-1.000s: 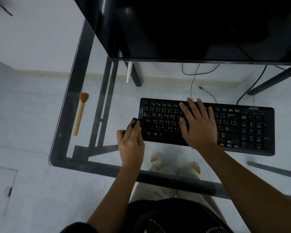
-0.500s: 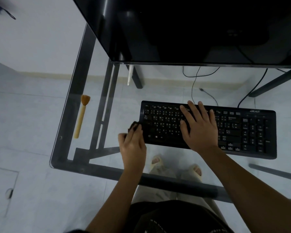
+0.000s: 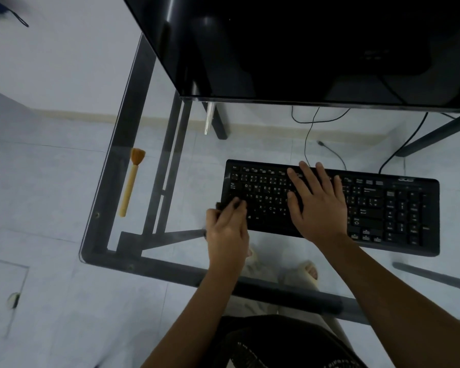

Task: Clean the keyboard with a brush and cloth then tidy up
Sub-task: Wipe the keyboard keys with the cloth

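Note:
A black keyboard [image 3: 398, 208] lies on the glass desk [image 3: 109, 181]. My left hand [image 3: 227, 229] pinches a small dark cloth [image 3: 221, 205] against the keyboard's left edge, with only a bit of cloth showing past my fingertips. Flat on the middle keys rests my right hand [image 3: 319, 205], fingers spread, holding the keyboard down. A wooden brush [image 3: 130, 181] with tan bristles lies apart on the glass near the desk's left edge, bristles pointing away from me.
A large black monitor [image 3: 303, 49] fills the top of the view, overhanging the desk's back. Cables [image 3: 308, 134] trail behind the keyboard. The dark metal frame [image 3: 165, 181] and my sandalled feet [image 3: 307, 272] show through the glass.
My left hand with the cloth has slid slightly inward along the keyboard's left edge. The right hand stays pressed on the keys. The view has shifted a little.

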